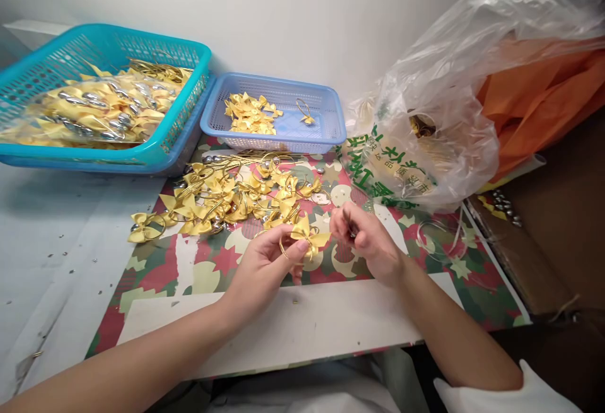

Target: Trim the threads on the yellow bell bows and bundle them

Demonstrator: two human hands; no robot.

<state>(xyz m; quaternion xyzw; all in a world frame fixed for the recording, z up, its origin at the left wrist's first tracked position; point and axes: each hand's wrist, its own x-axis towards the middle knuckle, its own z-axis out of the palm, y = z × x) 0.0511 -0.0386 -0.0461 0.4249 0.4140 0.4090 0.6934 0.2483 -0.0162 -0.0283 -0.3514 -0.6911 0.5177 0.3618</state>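
My left hand (271, 252) pinches a yellow bow (309, 236) with a thin gold ring, near the middle of the patterned mat (208, 274). Just to its right, my right hand (366, 239) is closed, its fingers curled round something small and dark that I cannot make out. The two hands are close together but apart. Behind and left of them lies a loose pile of yellow bows (227, 195) with gold rings and silver beads. One bow (145, 228) sits at the pile's left end.
A turquoise basket (189, 94) at the back left holds bagged bows. Beside it, a blue basket (338, 116) holds small yellow bows. A clear plastic bag (454, 98) and orange material (543, 98) stand at the right. Silver beads (507, 206) lie near the right edge.
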